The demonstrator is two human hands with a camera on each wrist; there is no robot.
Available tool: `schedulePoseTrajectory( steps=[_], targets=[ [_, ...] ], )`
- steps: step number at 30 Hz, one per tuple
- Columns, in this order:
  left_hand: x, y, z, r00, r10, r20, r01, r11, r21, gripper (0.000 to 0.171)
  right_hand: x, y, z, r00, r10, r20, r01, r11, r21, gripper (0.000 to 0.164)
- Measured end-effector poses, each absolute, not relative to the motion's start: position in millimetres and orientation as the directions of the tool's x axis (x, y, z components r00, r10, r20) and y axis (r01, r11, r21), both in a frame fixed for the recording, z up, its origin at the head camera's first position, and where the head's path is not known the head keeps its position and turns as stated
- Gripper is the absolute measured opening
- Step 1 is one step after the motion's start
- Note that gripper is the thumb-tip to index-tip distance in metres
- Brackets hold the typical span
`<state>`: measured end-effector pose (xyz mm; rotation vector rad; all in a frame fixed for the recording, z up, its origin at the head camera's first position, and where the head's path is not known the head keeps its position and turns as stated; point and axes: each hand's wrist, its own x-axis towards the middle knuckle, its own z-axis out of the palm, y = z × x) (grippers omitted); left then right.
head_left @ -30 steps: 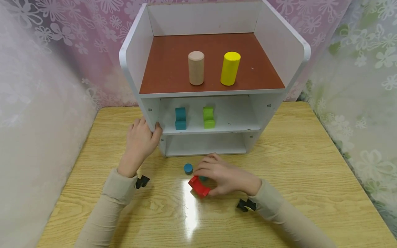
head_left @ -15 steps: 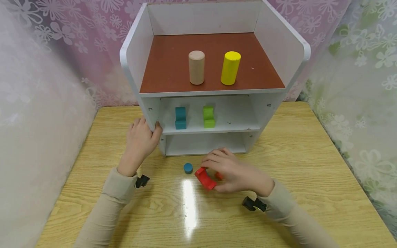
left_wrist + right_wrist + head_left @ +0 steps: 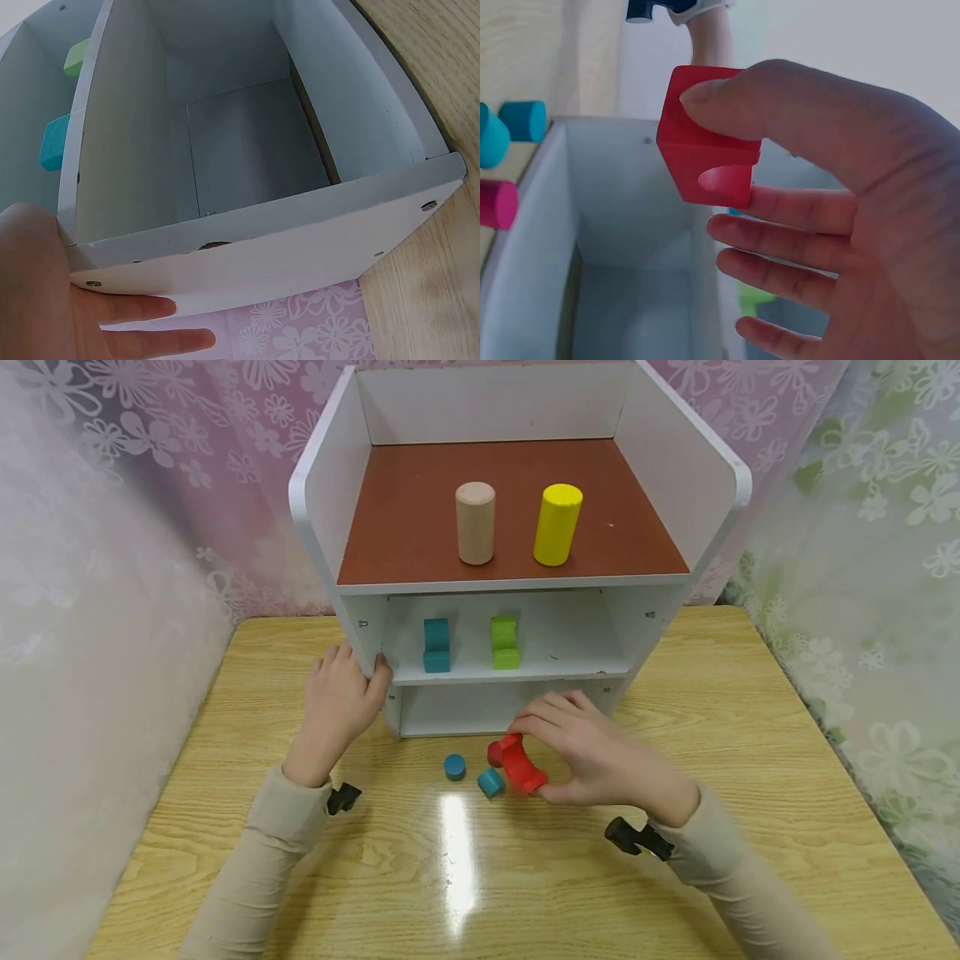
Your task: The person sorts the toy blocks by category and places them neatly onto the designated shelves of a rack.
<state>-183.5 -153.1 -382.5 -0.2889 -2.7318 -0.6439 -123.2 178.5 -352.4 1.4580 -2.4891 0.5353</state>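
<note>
My right hand [image 3: 592,752] pinches a red arch-shaped block [image 3: 521,766] between thumb and fingers, in front of the shelf unit's bottom compartment. The right wrist view shows the thumb on one face of the red block [image 3: 705,135], the other fingers spread below. Close by on the table lie a red cylinder [image 3: 495,754], partly behind the block, a teal cylinder [image 3: 491,782] on its side and a short blue cylinder [image 3: 454,767]. My left hand [image 3: 341,697] grips the left side panel of the white shelf unit [image 3: 225,240]; its fingers extend along the outer face.
A teal arch block [image 3: 437,646] and a green arch block [image 3: 505,643] stand on the middle shelf. On the brown top stand a plain wooden cylinder [image 3: 476,524] and a yellow cylinder [image 3: 557,525]. Flowered curtains hang behind and beside the wooden table [image 3: 360,877].
My right hand has moved right and toward the shelf unit with the red arch block, uncovering the teal and red cylinders. The left hand stays on the side panel.
</note>
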Motion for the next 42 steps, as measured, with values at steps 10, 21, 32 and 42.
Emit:
schedulePoseTrajectory(
  steps=[10, 21, 32, 42],
  targets=[
    [-184, -153, -383, -0.925, 0.119, 0.36, 0.271, 0.872, 0.408, 0.053, -132, 193, -325, -0.536, -0.743, 0.401, -0.838, 0.526, -0.147, 0.063],
    [-184, -153, -383, -0.925, 0.121, 0.36, 0.273, 0.87, 0.41, 0.052, -146, 201, -305, -0.583, -0.682, 0.442, -0.796, 0.587, -0.146, 0.059],
    [-183, -153, -383, -0.924, 0.122, 0.363, 0.276, 0.87, 0.408, 0.052, -168, 202, -292, -0.668, -0.642, 0.376, -0.727, 0.67, -0.149, 0.056],
    [-183, -153, -382, -0.929, 0.123, 0.35, 0.267, 0.876, 0.401, 0.052, -182, 198, -284, -0.825, -0.526, 0.208, -0.56, 0.811, -0.17, 0.053]
  ],
)
